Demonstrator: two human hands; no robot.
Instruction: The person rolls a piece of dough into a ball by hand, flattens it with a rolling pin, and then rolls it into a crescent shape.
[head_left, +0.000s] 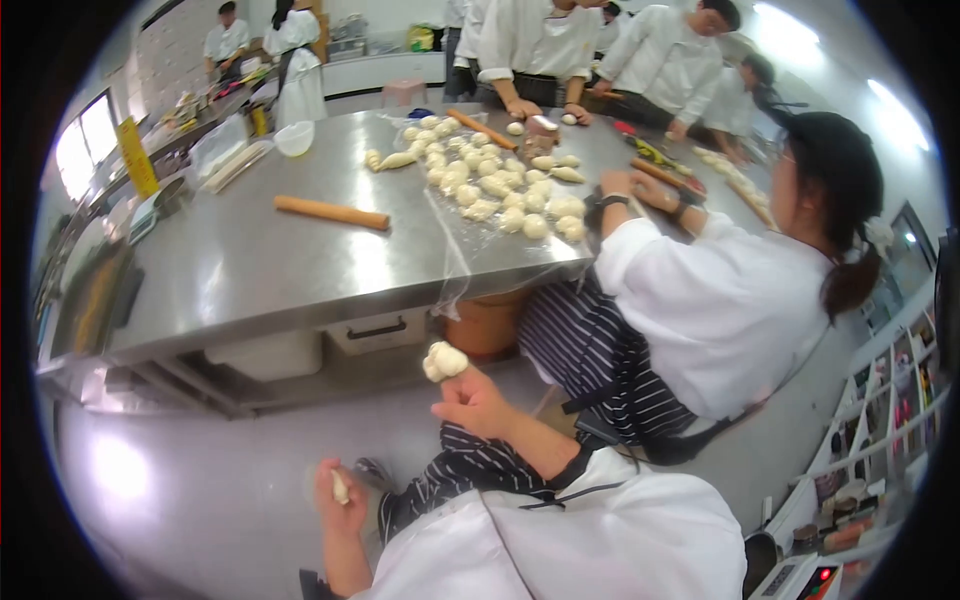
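My right hand (474,402) is held out in front of the table edge, its fingers closed around a lumpy piece of white dough (445,362) that sticks up above them. Lower and to the left, over the floor, my left hand (341,500) pinches a small, narrow bit of white dough (340,487). On the steel table (300,255), many shaped dough pieces (490,185) lie on a clear plastic sheet (450,280) that hangs over the front edge. A wooden rolling pin (332,212) lies to their left.
A co-worker (720,280) in a white jacket leans over the table at my right, close beside me. Other people (535,50) stand across it. A white bowl (294,139) sits at the far left. Under the table are bins (370,330); shelves (860,430) stand at the right.
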